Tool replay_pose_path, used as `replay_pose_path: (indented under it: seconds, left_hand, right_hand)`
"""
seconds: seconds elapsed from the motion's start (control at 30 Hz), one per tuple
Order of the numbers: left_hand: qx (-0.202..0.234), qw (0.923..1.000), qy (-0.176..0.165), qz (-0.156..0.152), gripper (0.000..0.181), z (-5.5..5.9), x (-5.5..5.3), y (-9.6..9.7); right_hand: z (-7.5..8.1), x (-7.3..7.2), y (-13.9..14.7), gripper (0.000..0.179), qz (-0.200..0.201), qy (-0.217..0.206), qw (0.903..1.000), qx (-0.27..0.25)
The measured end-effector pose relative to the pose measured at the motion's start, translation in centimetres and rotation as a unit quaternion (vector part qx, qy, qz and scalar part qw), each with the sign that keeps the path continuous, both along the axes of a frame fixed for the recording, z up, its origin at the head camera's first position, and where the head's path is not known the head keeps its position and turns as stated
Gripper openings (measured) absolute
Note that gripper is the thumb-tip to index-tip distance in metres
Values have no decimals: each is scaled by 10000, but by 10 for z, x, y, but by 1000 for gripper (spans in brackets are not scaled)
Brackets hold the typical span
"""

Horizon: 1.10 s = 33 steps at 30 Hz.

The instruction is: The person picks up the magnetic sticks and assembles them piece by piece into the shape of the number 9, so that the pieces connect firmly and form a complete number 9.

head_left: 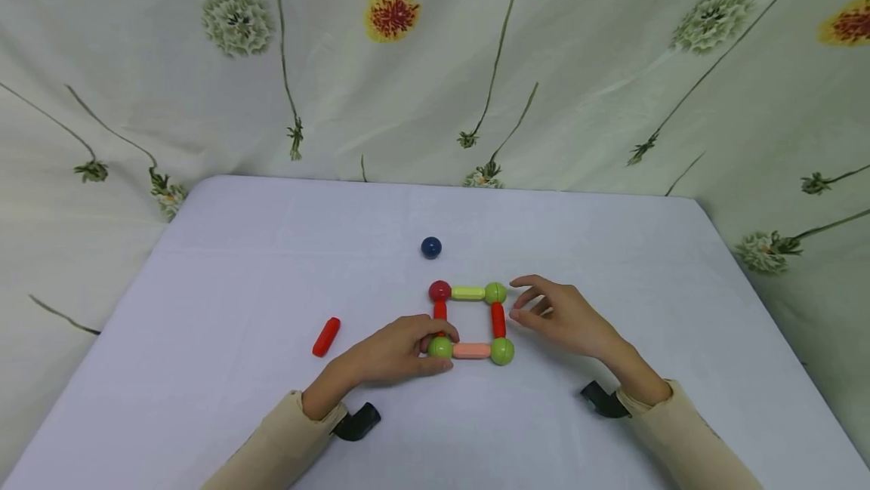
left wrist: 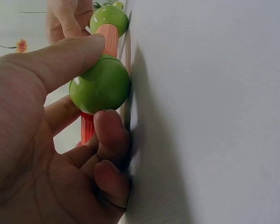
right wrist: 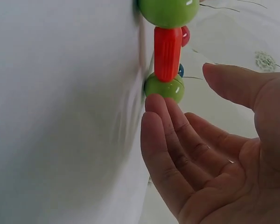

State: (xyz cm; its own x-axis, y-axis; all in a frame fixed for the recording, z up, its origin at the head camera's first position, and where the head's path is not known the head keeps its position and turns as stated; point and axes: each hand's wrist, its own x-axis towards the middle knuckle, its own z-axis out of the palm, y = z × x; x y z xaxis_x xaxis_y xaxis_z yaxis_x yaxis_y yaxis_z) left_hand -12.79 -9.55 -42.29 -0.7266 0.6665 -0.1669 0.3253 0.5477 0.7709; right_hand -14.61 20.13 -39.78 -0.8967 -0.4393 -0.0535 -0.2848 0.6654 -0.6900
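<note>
A square of balls and short rods lies on the table. Its corners are a red ball [head_left: 439,291] and three green balls, joined by a yellow-green rod [head_left: 468,293], a pink rod [head_left: 472,351] and two red rods, one on the right side [head_left: 498,320]. My left hand [head_left: 406,349] grips the near left green ball [left wrist: 101,85], thumb on one side and fingers curled round the other. To the right of the square, my right hand [head_left: 564,318] holds nothing; its fingers are spread loosely near the far right green ball [right wrist: 164,87].
A loose red rod [head_left: 327,337] lies left of the left hand. Behind the square sits a dark blue ball [head_left: 431,248]. The white table [head_left: 272,233] ends at a flower-patterned curtain [head_left: 578,60]. Black devices [head_left: 358,422] are worn at both wrists.
</note>
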Motion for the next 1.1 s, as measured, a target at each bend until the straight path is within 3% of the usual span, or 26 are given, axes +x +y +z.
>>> replay_pose_path:
  seconds: [0.73,1.1]
  left_hand:
    - [-1,9999,113,-37,32,0,0,1]
    - [-34,9999,156,-55,31,-1,0,1]
  right_hand:
    - [6,16,53,31,-474,723,9961,165]
    - [1,23,81,31,-735,948,9926,177]
